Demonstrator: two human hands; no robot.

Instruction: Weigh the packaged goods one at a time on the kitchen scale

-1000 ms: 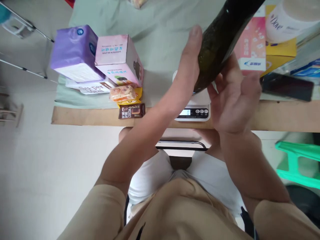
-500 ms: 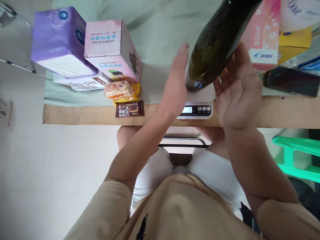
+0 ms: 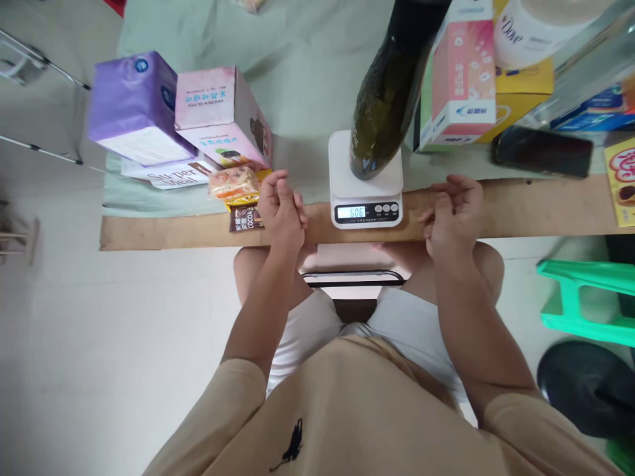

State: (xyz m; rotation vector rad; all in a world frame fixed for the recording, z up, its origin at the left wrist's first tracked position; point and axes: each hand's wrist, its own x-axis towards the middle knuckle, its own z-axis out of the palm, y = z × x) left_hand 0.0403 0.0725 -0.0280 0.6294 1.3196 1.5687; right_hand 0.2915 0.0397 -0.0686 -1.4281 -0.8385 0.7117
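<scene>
A dark green glass bottle (image 3: pixel 380 112) stands on the white platform of a digital kitchen scale (image 3: pixel 342 172), its top cut off by the upper edge of the view. The lit display (image 3: pixel 351 212) appears to read 606. Left of the scale, my left hand (image 3: pixel 282 215) is empty, its fingers loosely bent and apart, over the end of a brown cocoa snack packet (image 3: pixel 241 219). On the other side, my right hand (image 3: pixel 456 215) hovers by the wooden table edge, also empty, with loosely curled, parted fingers. Neither hand touches the bottle or scale.
At left are a purple tissue pack (image 3: pixel 131 109), a pink box (image 3: pixel 206 99), a white Super Meal packet (image 3: pixel 181 173) and a wrapped snack (image 3: pixel 233 182). Right stand a pink carton (image 3: pixel 464 73), a Dove tub (image 3: pixel 526 33), a black phone (image 3: pixel 543 152) and a yellow box (image 3: pixel 622 182).
The bottle, earlier held tilted between both hands above the scale, now rests on it. My hands have let go and drawn apart toward me. The display went from 0 to about 606.
</scene>
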